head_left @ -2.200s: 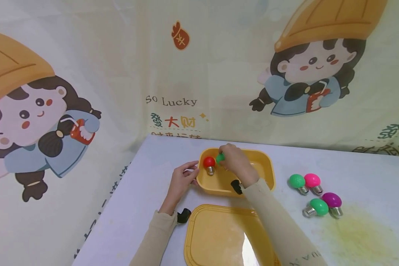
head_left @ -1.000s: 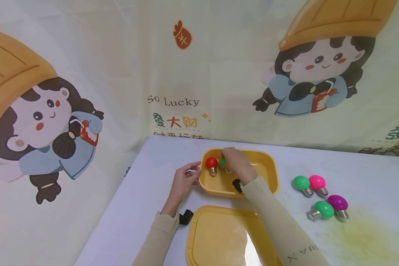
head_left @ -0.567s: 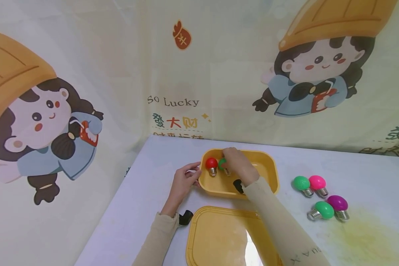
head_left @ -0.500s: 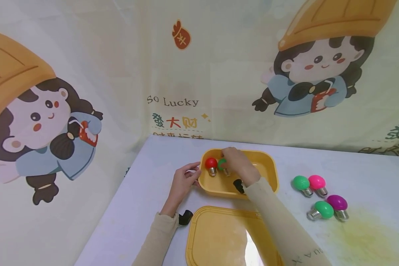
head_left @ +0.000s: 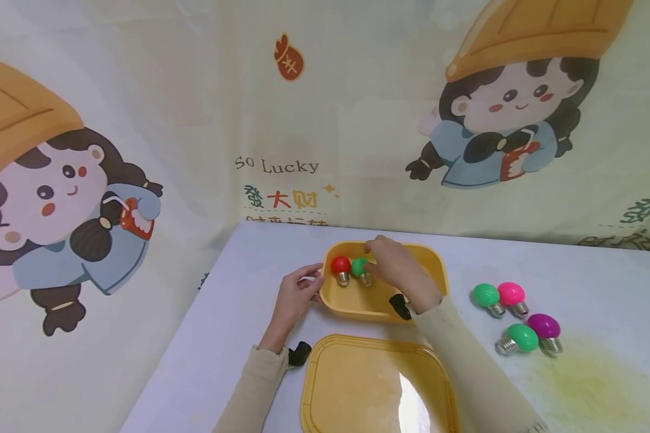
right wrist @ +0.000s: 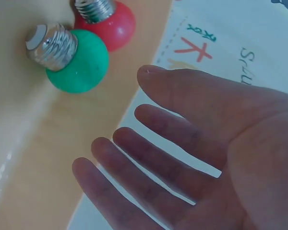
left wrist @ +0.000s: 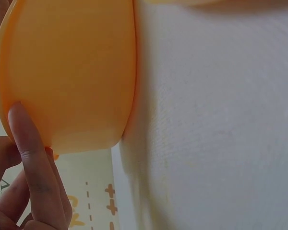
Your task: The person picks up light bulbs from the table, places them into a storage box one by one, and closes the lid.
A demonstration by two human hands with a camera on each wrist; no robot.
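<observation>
In the head view my right hand (head_left: 398,264) is over the yellow plastic bin (head_left: 357,313), just right of a green light bulb (head_left: 360,268). Its fingers are spread and hold nothing in the right wrist view. The green bulb lies on the bin floor beside a red bulb (head_left: 340,265), both with their metal screw bases toward me. My left hand (head_left: 295,294) is at the bin's left end. In the left wrist view a straight finger (left wrist: 29,143) rests on the bin's outer wall near the rim.
On the white table to the right lie a green bulb (head_left: 487,294), a pink bulb (head_left: 511,293), a purple bulb (head_left: 544,325) and another green bulb (head_left: 522,338). A flat yellow lid (head_left: 363,385) lies in front of the bin. A printed cloth backdrop (head_left: 357,120) stands behind.
My right hand lowered the green bulb next to the red one, let go of it and moved slightly right, its fingers opening. My left hand stayed at the bin's end.
</observation>
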